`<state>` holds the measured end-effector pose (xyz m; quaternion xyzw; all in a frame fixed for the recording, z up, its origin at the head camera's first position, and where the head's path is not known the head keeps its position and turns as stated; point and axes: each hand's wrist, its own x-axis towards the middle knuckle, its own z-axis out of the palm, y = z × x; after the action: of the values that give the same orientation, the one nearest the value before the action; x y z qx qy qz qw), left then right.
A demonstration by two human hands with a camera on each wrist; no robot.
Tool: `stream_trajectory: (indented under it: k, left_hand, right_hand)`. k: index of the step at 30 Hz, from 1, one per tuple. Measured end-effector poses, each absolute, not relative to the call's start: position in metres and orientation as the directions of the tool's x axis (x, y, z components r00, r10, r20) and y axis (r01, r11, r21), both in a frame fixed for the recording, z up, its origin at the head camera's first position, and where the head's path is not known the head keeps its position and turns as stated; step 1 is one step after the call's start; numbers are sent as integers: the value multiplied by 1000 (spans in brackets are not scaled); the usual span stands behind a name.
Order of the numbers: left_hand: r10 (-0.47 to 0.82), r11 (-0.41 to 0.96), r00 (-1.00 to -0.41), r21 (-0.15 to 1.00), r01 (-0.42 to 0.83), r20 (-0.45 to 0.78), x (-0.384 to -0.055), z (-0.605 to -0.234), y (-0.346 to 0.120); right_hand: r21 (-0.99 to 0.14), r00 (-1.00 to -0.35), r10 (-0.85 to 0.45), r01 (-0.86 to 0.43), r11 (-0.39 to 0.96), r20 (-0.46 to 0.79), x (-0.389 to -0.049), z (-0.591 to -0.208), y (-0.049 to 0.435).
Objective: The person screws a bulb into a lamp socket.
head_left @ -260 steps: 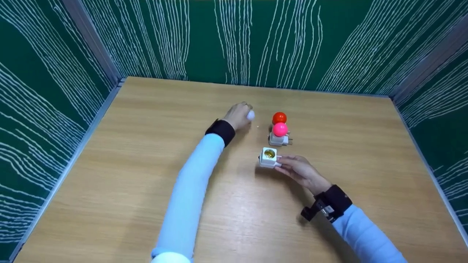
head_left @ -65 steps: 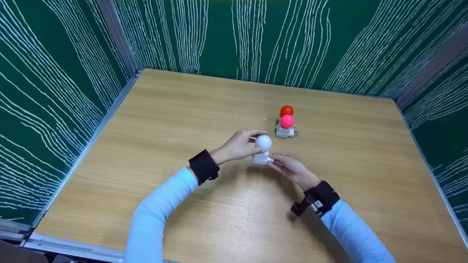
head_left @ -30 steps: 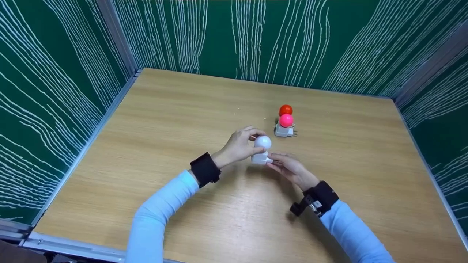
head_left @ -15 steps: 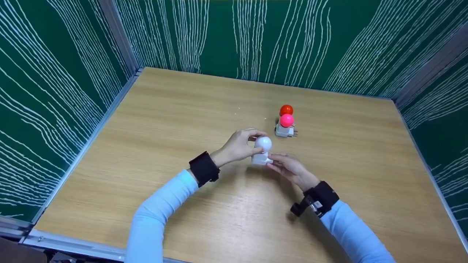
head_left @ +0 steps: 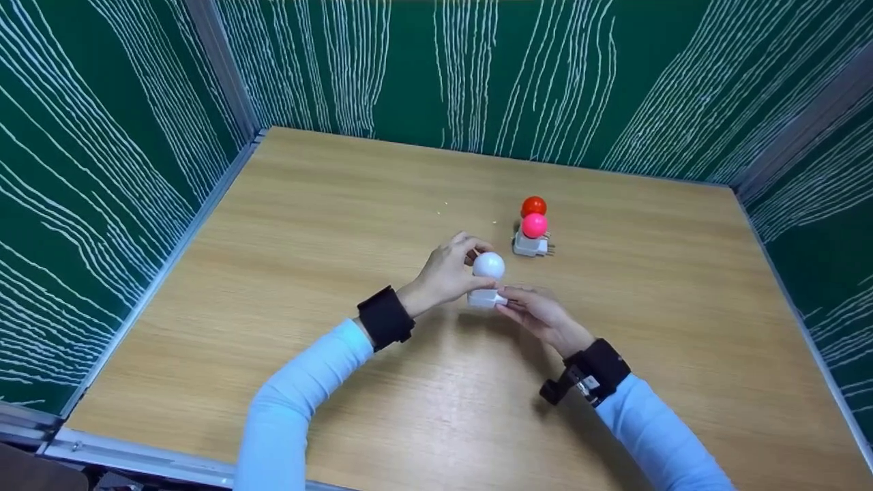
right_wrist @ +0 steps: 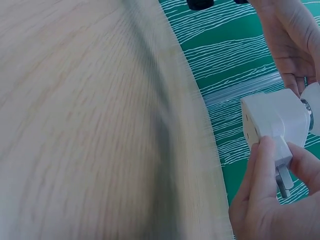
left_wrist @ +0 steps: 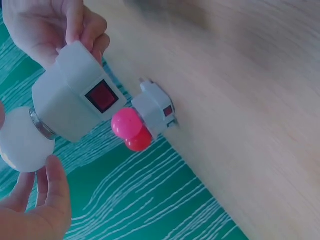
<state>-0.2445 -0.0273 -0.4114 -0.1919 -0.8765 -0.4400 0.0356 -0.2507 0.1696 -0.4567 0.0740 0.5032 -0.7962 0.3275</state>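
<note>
My left hand (head_left: 447, 271) pinches a round white light bulb (head_left: 490, 264) between thumb and fingers. Below it, a white plug-in lamp socket (head_left: 483, 299) is gripped by my right hand (head_left: 545, 317) at its plug end, raised over the table. The bulb sits in the socket's mouth; in the left wrist view a band of its metal screw base (left_wrist: 42, 124) shows between glass and housing. A dark red switch (left_wrist: 102, 96) is on the socket's side. In the right wrist view, metal prongs (right_wrist: 283, 182) stick out between the right thumb and fingers.
Farther back on the wooden table (head_left: 327, 225), a pink bulb (head_left: 534, 226) and a red bulb (head_left: 533, 205) stand upright in white sockets (head_left: 526, 244), one behind the other. Tiny pale specks lie left of them. Green walls (head_left: 409, 82) with white lines enclose the table.
Earliest, my left hand held the white bulb farther back, and the socket in my right hand was empty. The bulb then came onto the socket. Since then, only the left fingers and wrist shift slightly.
</note>
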Motion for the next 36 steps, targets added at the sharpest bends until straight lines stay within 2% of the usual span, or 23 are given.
stream_trajectory:
  k: [13,23,36]
  left_hand:
    - [350,494,-906,776,393,236,-244,-417,-31]
    - [437,381,-879,846,372,190,-245,-414,-39]
    - [454,375,-874,854,361,171,-245,-415,-41]
  right_hand:
    - [-744,-746,-459,625,-235,-482,-250,-461,169]
    - [-753,-738,-525,609,-249,-423,-250,-461,167]
    - [-747,-734,-504,623,-233,-455,-250,-462,166]
